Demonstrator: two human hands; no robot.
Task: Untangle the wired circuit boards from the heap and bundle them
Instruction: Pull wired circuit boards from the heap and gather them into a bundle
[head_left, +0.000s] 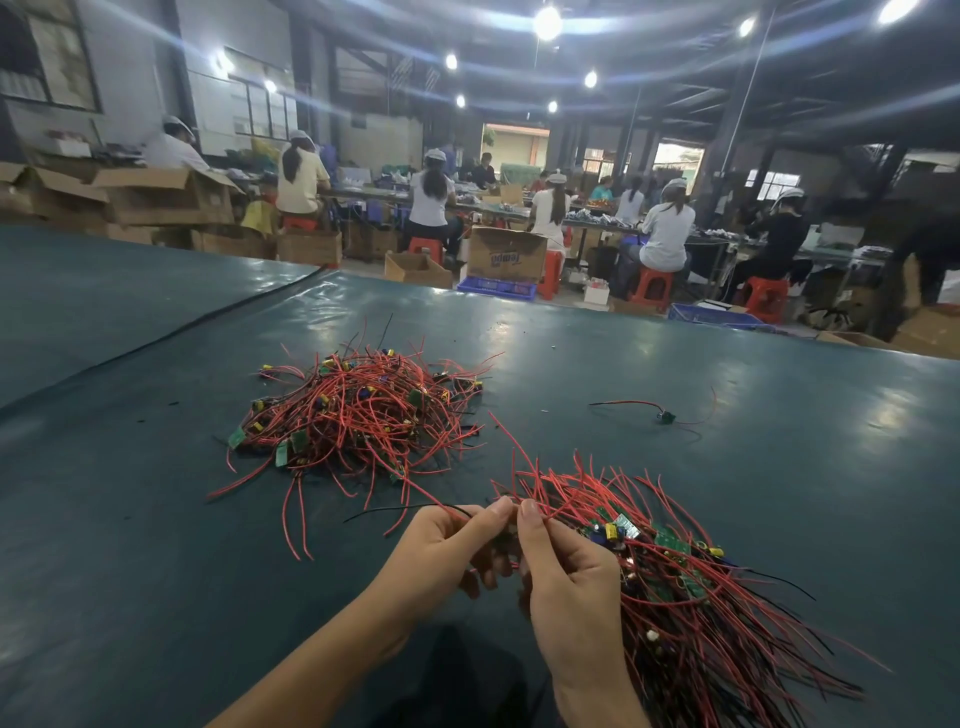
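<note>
Dark table (156, 545), near edge: left hand (447, 551) pinches a wire (426, 493) trailing from heap (358, 410); right hand (569, 587) grips bundle (701, 608).

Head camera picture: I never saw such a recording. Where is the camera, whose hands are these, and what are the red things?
No machine here. The camera sits on a person's head and looks forward and down, so these are that person's own hands. On the dark green table lies a tangled heap of small circuit boards with red and black wires; one loose board lies apart on the right. The right hand grips a bundle of boards already pulled out. The left hand pinches a red wire that leads toward the heap. Behind, other workers sit at benches.
</note>
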